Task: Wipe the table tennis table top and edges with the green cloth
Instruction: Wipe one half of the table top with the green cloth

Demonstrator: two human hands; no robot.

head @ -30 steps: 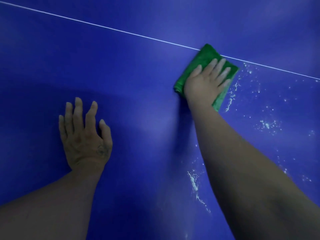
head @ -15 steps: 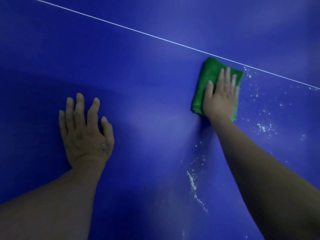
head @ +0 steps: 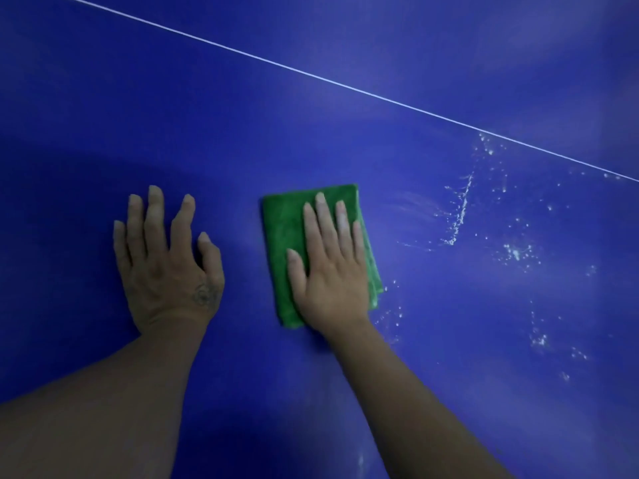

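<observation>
The green cloth [head: 289, 233] lies flat under the right hand [head: 330, 271], fingers straight, pressing it. The left hand [head: 166, 267] rests splayed just beside it, holding nothing, on the blue tabletop [head: 345, 140].

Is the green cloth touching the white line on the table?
No, the green cloth lies under the right hand, well clear of the white line.

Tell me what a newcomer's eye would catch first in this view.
The folded green cloth stands out at centre against the blue table tennis table top, pressed flat under the right hand. To its right, white specks and streaks lie scattered below the thin white line. The left hand rests flat left of the cloth, not touching it.
</observation>
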